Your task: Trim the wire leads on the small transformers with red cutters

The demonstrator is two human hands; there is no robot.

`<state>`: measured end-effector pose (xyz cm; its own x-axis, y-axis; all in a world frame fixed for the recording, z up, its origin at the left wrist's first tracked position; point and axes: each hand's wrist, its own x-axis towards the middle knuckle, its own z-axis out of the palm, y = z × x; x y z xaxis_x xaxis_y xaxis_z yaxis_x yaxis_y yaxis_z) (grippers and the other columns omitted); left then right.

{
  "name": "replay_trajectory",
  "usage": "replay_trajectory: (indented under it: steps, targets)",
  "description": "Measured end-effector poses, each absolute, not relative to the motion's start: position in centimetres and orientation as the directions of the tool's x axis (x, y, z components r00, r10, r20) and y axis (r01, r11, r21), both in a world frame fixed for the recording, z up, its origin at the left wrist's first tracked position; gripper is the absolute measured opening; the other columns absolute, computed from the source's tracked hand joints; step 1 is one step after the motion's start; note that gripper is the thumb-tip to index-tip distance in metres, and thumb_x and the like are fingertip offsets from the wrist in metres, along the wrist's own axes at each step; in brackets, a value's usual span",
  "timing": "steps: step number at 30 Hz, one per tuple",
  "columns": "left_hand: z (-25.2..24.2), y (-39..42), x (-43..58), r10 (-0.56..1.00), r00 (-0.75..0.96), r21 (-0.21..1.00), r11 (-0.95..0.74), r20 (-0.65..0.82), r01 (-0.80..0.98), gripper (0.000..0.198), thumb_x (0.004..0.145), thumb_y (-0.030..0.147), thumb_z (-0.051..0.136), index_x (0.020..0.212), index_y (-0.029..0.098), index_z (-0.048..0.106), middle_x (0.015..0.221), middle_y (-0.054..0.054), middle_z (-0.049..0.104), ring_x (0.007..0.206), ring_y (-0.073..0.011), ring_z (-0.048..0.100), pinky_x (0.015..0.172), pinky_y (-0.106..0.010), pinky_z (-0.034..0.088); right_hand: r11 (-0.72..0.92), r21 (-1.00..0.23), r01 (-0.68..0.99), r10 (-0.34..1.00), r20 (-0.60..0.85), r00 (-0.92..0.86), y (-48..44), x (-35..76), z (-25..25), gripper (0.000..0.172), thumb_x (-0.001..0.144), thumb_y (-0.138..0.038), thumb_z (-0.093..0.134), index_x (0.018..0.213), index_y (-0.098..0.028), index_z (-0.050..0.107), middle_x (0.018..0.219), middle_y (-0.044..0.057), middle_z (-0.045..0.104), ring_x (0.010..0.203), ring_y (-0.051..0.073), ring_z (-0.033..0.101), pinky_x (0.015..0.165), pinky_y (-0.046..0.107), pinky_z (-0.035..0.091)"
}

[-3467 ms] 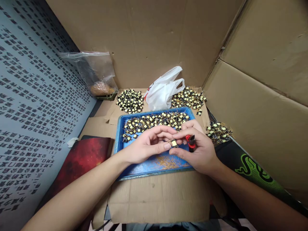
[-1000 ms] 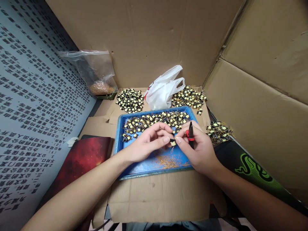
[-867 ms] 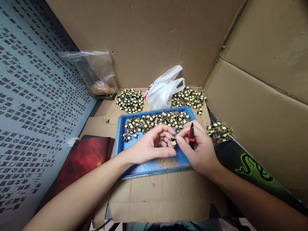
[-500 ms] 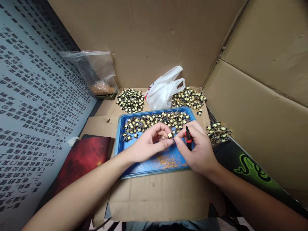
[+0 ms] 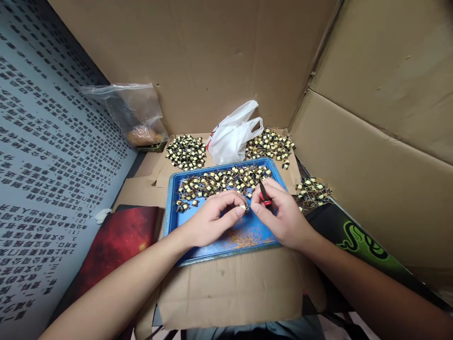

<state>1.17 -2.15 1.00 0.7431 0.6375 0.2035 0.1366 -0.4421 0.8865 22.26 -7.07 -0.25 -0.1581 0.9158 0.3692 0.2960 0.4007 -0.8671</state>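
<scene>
Cardboard walls close in a blue tray where both hands meet

One small part is pinched between the thumb and forefinger tips of the left hand and the right hand, just right of the left fingertips and equally near both; a red-and-black cutter is gripped in the right hand, pointing away, above the part; loose parts lie beyond

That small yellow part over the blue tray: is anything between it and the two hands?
Nothing visible. The small yellow part is pinched directly between the fingertips of the left hand and the right hand, above the blue tray. The right hand also grips a red-and-black cutter, clear of the part.
</scene>
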Motion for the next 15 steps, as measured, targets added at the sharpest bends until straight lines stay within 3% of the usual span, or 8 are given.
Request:
replay_trajectory:
  steps: [7, 15]
  targets:
    - [0.92, -2.03, 1.05, 0.671, 0.724, 0.938, -0.332, 0.163, 0.096, 0.034, 0.107, 0.038, 0.058, 0.083, 0.016, 0.066, 0.086, -0.004, 0.066, 0.082, -0.0162, 0.059, 0.081, -0.028, 0.046, 0.382, -0.892, 0.243, 0.918, 0.334, -0.215, -7.22, 22.17, -0.04, 0.017, 0.100, -0.020, 0.057, 0.084, -0.022, 0.058, 0.087, 0.002, 0.048, 0.081, 0.020, 0.049, 0.071, 0.035, 0.040]
    - [0.84, -1.94, 1.04, 0.694, 0.705, 0.938, -0.324, 0.147, 0.123, 0.036, 0.106, 0.043, 0.057, 0.083, 0.017, 0.063, 0.086, -0.003, 0.064, 0.082, -0.0167, 0.057, 0.081, -0.029, 0.045, 0.420, -0.877, 0.234, 0.901, 0.374, -0.218, -7.34, 22.31, 0.06, 0.014, 0.096, -0.016, 0.060, 0.084, -0.022, 0.058, 0.087, 0.002, 0.049, 0.078, 0.019, 0.049, 0.069, 0.034, 0.040]
